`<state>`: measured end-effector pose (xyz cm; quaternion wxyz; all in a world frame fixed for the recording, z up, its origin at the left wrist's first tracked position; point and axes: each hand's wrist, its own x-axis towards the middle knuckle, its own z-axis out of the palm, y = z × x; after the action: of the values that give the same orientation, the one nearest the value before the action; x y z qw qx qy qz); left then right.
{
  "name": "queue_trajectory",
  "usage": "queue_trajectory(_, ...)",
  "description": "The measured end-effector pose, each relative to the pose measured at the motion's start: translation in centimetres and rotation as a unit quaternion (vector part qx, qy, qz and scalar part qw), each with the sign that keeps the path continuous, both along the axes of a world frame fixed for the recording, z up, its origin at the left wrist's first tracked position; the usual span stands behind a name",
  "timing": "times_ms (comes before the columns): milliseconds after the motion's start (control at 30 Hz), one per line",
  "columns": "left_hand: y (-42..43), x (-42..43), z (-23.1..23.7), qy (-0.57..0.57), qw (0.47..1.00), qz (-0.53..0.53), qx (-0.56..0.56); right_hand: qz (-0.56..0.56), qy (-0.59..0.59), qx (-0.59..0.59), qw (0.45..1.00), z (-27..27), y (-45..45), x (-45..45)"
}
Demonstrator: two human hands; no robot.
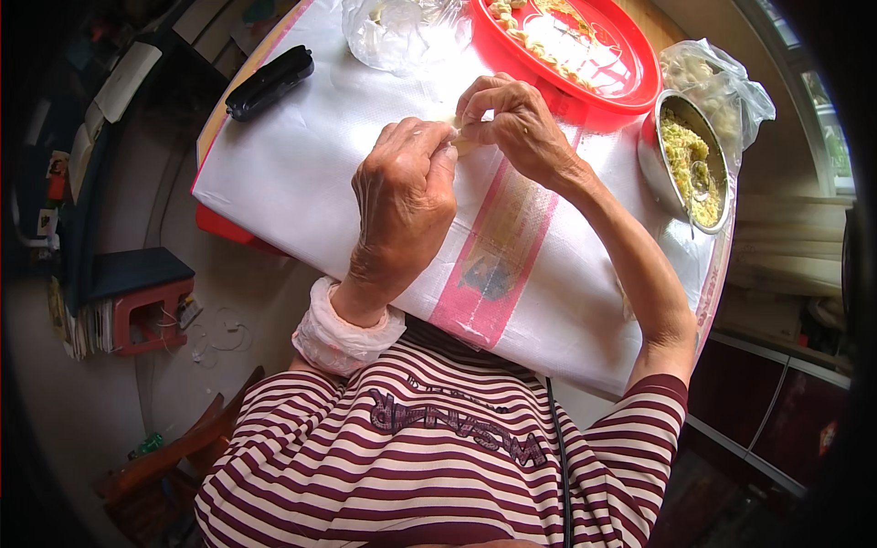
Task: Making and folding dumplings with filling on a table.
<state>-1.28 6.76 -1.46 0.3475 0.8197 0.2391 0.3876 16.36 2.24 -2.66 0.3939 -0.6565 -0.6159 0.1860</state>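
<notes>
My left hand (408, 185) and my right hand (514, 123) meet above the covered table, fingertips pinching a small pale piece of dough (466, 145) between them. Its shape is mostly hidden by the fingers. Beyond them stands a red round tray (627, 96) with a curved row of folded dumplings (541, 51) along its edge. A metal bowl (647, 161) of yellow-green chopped filling (682, 154) tilts to the right, with a spoon (699, 179) in it.
A clear plastic bag (411, 34) lies at the far edge, and another bag (712, 82) with pale contents sits behind the bowl. A black case-like object (269, 83) rests at the left. White woven plastic sheeting (294, 178) covers the table. A red stool (151, 315) stands on the floor at left.
</notes>
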Motion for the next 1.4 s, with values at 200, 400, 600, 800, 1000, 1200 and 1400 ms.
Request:
queue_trajectory(200,-0.1,0.1,0.0,0.003,1.000,0.003,-0.001,-0.013,0.192,-0.040,0.980,0.4,-0.1,0.5)
queue_trajectory(400,-0.1,0.0,-0.1,-0.005,1.000,0.010,0.005,-0.043,0.225,0.062,0.971,2.2,-0.8,1.1)
queue_trajectory(600,-0.7,0.1,0.8,-0.127,0.954,-0.082,-0.259,-0.040,0.327,0.012,0.944,5.2,-4.5,-1.0)
queue_trajectory(800,-2.3,-0.1,2.4,-0.137,0.867,-0.177,-0.445,-0.062,0.416,0.020,0.907,5.8,-8.1,-3.7)
queue_trajectory(1000,-4.1,0.4,2.9,-0.126,0.860,-0.181,-0.460,-0.100,0.403,-0.005,0.909,5.6,-10.6,-4.2)
queue_trajectory(1200,-5.3,1.1,2.7,-0.116,0.862,-0.205,-0.449,-0.153,0.350,-0.040,0.923,5.8,-11.4,-3.5)
queue_trajectory(1400,-5.3,1.0,2.5,-0.079,0.859,-0.240,-0.446,-0.129,0.337,0.043,0.932,5.1,-11.3,-3.7)
